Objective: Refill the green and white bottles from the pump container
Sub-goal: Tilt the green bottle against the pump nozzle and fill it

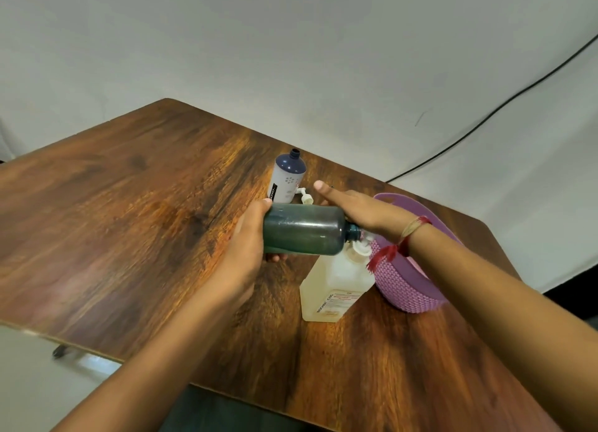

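Note:
My left hand (247,240) grips the base of the green bottle (304,229), which lies sideways in the air with its open neck pointing right, at the nozzle of the pump container (336,286). My right hand (362,211) lies flat, fingers extended, on top of the white pump head (361,248), which it mostly hides. The pump container is a clear square jug of pale yellowish liquid standing on the table. The white bottle (288,179), with a dark blue shoulder and open neck, stands uncapped behind my hands. A small white pump cap (305,198) lies beside it.
A purple woven basket (407,286) stands just right of the pump container, touching it. The wooden table (136,211) stretches left and toward me. A black cable (485,114) runs along the white wall at the back right.

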